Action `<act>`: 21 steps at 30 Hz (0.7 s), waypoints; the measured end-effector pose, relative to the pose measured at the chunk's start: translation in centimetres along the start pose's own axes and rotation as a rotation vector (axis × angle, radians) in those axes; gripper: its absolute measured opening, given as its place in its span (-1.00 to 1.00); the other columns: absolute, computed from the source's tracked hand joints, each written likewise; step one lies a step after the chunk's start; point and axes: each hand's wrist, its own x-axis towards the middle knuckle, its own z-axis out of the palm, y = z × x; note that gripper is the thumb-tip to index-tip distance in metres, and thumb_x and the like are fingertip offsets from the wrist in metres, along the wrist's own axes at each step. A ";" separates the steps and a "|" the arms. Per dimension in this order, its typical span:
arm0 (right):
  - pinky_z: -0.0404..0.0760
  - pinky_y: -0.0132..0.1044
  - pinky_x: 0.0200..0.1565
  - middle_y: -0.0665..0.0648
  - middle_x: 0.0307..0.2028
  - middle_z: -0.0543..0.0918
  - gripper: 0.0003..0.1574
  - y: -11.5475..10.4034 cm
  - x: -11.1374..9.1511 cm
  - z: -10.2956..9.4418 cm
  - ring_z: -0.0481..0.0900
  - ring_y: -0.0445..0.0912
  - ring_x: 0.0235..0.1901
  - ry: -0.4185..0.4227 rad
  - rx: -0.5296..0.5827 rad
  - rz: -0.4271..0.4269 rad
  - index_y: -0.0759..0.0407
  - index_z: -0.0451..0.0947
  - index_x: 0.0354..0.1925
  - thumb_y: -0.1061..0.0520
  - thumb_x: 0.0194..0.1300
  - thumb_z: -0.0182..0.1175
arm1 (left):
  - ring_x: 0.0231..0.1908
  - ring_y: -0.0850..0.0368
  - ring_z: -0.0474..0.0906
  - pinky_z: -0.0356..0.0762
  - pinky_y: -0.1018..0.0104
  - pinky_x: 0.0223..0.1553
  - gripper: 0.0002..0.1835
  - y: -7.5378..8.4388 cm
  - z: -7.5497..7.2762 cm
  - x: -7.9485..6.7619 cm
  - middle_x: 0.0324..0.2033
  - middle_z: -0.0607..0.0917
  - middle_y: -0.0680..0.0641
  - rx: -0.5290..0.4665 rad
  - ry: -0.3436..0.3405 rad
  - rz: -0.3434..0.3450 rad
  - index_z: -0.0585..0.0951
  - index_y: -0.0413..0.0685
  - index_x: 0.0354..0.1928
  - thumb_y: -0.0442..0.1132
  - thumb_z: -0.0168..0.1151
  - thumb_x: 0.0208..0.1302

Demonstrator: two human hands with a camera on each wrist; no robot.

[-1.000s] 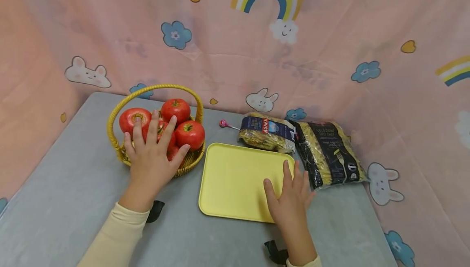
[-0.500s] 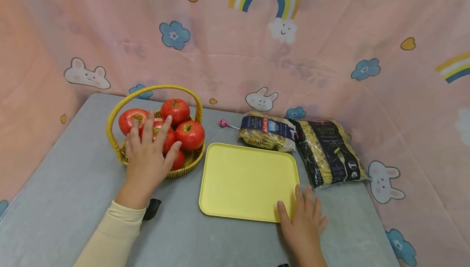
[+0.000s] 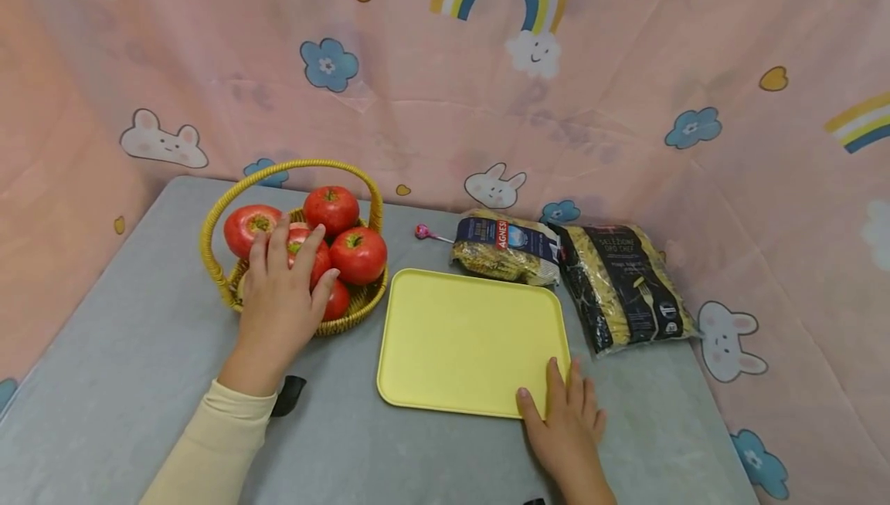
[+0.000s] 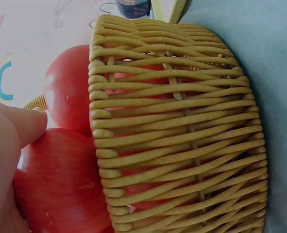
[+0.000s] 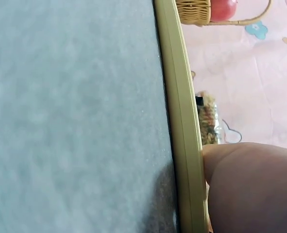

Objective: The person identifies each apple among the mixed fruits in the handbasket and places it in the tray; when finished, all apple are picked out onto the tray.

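A yellow wicker basket (image 3: 361, 310) with an arched handle holds several red apples (image 3: 358, 255). My left hand (image 3: 278, 308) reaches over its near side, fingers spread on the apples. In the left wrist view the thumb (image 4: 29, 124) touches an apple (image 4: 60, 179) above the woven wall. A flat yellow tray (image 3: 466, 343) lies right of the basket. At its near right corner rests my right hand (image 3: 566, 428), fingers loosely extended over the rim. The right wrist view shows part of that hand (image 5: 255, 187) against the tray's edge (image 5: 184, 121).
Behind the tray lie a pasta bag (image 3: 504, 249) with a blue label and a lollipop (image 3: 422, 232). A larger black pasta bag (image 3: 626, 289) is at the right. A pink patterned cloth (image 3: 417, 103) hangs behind the grey table (image 3: 139, 350).
My right hand has come down from above the tray to its near right corner. My left hand has shifted slightly left and back over the apples, then stayed still.
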 end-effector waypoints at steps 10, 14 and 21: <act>-0.38 0.58 0.37 0.44 0.66 -0.38 0.09 0.1 0.3 0.5 -0.43 0.47 0.58 0.022 0.006 -0.020 0.35 -0.07 0.67 -0.32 0.62 0.04 | 0.46 -0.50 0.09 0.32 -0.52 0.24 -0.35 0.2 -0.3 0.2 0.47 0.26 -0.43 0.024 0.006 0.021 0.45 -0.19 0.49 -0.21 0.36 0.42; -0.39 0.58 0.37 0.42 0.66 -0.39 0.09 0.1 0.3 0.6 -0.44 0.46 0.59 0.025 0.010 -0.022 0.34 -0.06 0.67 -0.31 0.62 0.04 | 0.42 -0.51 0.14 0.38 -0.46 0.24 -0.38 0.1 -0.4 0.2 0.43 0.31 -0.45 0.001 0.031 0.045 0.48 -0.24 0.46 -0.25 0.37 0.40; -0.38 0.58 0.37 0.44 0.66 -0.35 0.06 0.2 0.1 0.6 -0.42 0.48 0.58 0.045 0.011 -0.017 0.36 -0.03 0.66 -0.26 0.60 0.10 | 0.40 -0.47 0.15 0.39 -0.42 0.23 -0.37 0.1 -0.2 0.0 0.41 0.31 -0.43 -0.055 0.040 0.059 0.48 -0.24 0.45 -0.28 0.41 0.39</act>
